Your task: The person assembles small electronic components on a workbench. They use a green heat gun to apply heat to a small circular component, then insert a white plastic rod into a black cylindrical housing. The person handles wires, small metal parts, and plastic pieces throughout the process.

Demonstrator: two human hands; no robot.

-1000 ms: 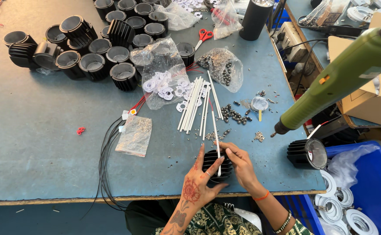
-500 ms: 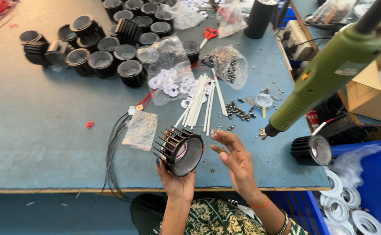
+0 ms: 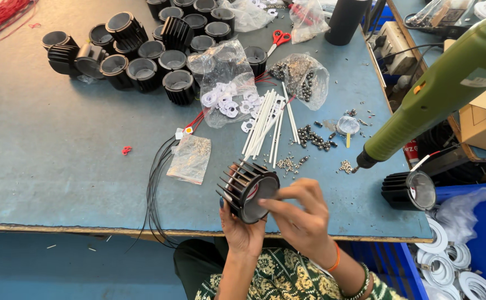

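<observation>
One black finned housing (image 3: 248,190) sits in the left hand (image 3: 242,229), just over the table's near edge (image 3: 87,228); the fingers are wrapped around its underside, clamped on the fins. The right hand (image 3: 300,214), at 3 o'clock from it, has thumb and fingertips pinched together at the rim of the open mouth; whatever they pinch is too small to make out. At 11 o'clock stands a cluster of roughly eighteen more black housings (image 3: 143,50), some cut off by the top edge. One more housing (image 3: 408,190) lies at 3 o'clock, under one green power screwdriver (image 3: 437,91). About a dozen white rods (image 3: 268,125) lie at 12 o'clock, beside one pair of red scissors (image 3: 279,40) further up.
</observation>
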